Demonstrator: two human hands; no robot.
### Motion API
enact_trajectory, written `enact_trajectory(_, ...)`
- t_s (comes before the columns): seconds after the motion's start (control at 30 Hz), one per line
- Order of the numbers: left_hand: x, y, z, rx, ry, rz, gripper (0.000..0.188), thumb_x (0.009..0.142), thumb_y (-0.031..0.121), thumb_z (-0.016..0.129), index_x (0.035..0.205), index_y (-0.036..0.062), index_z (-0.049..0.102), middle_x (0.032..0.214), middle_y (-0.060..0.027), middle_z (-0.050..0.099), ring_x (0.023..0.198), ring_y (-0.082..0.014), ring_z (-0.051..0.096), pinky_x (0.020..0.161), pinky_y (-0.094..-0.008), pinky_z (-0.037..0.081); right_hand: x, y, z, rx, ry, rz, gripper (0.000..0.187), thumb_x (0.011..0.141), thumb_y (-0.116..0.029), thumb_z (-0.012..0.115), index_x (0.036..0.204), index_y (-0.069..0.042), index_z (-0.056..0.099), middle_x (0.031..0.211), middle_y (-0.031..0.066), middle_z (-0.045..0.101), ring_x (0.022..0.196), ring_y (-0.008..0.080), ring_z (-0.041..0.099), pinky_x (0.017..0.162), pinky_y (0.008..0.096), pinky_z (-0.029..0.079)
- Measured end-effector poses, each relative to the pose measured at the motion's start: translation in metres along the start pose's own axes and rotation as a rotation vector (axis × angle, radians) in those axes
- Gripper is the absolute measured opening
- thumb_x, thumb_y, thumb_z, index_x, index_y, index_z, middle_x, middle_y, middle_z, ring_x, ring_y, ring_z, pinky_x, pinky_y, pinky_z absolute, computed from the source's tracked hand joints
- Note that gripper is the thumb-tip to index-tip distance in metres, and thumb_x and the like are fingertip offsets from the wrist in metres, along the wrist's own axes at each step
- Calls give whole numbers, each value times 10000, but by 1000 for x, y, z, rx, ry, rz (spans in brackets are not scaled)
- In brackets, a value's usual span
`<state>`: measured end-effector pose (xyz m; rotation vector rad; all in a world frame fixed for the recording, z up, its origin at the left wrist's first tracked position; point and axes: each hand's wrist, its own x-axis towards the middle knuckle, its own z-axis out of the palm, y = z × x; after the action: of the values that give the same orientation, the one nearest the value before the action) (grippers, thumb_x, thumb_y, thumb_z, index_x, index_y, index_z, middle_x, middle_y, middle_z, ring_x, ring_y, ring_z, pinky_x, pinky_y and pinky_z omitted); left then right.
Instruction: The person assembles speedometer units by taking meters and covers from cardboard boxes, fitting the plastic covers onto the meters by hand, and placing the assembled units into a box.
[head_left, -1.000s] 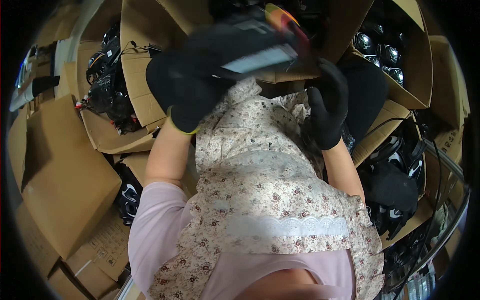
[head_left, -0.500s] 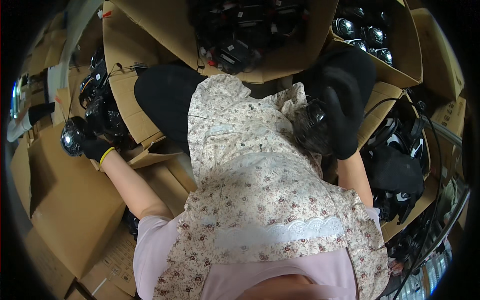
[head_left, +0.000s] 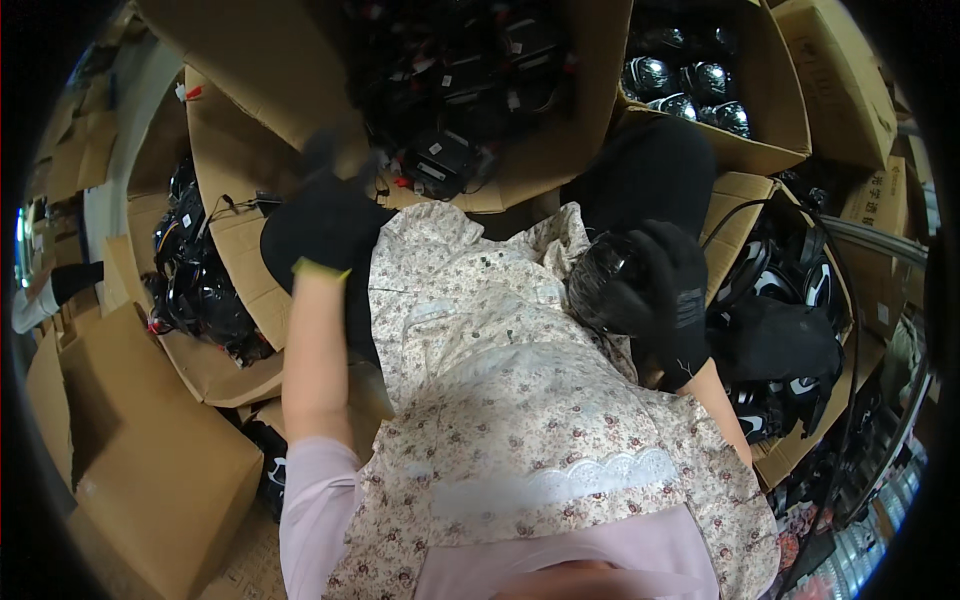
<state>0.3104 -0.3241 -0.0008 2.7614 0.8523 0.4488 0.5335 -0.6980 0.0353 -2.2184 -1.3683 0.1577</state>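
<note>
My right hand (head_left: 672,290), in a black glove, is closed on a black rounded object wrapped in shiny clear film (head_left: 603,282). It holds the bundle over my right thigh, against the edge of my floral apron (head_left: 480,330). My left hand (head_left: 340,190), in a black glove with a yellow cuff, is over my left knee. Motion blurs its fingers, and no object shows in it. Nearest to it is a large carton (head_left: 592,120) of black devices (head_left: 440,160) with white labels and red and white connectors.
At the upper right, a carton (head_left: 775,150) holds wrapped shiny black domes (head_left: 708,80). A box (head_left: 740,215) of black and grey parts stands at my right, with a black cable (head_left: 850,370) alongside. Left are a carton of film-wrapped black items (head_left: 200,290) and a large brown box (head_left: 170,440).
My left hand has swung from the far left, where a shiny black dome was at its fingers, inward to my left knee. My right hand has turned over the wrapped bundle and still holds it.
</note>
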Motion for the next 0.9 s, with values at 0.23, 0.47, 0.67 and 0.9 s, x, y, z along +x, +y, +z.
enact_trajectory(0.23, 111, 0, 218, 120, 193, 107, 614, 947, 201, 600, 1530, 87, 445, 1417, -262, 554, 1233, -427, 582, 1075, -503, 446, -23, -29, 4, -110, -90, 13, 718, 691, -228, 842, 1334, -42, 581, 1363, 176, 574, 1280, 398, 508, 1087, 553, 380)
enact_trajectory(0.47, 140, -32, 181, 214, -171, 29, 459, 1000, 216, 532, 1430, 57, 561, 1346, -223, 634, 1171, -380, 636, 1032, -440, 484, -36, -24, 10, -88, 41, -108, 527, 724, -200, 814, 1230, -116, 696, 1300, 144, 598, 1158, 346, 552, 1013, 529, 401)
enact_trajectory(0.67, 117, -43, 115, -883, -90, -402, 457, 1036, 305, 537, 1331, -34, 623, 1281, -142, 687, 1095, -270, 659, 984, -368, 506, -48, -24, 13, -104, 138, -209, 559, 692, -253, 874, 1210, -131, 701, 1230, 99, 628, 1078, 315, 588, 953, 481, 434)
enact_trajectory(0.9, 108, -42, 124, 205, -453, 63, 409, 952, 192, 532, 1341, 157, 653, 1221, -221, 688, 1107, -414, 660, 951, -508, 530, -40, -14, -12, -40, -1, 146, 748, 667, -293, 898, 1319, -66, 608, 1191, 147, 628, 1058, 356, 605, 921, 484, 443)
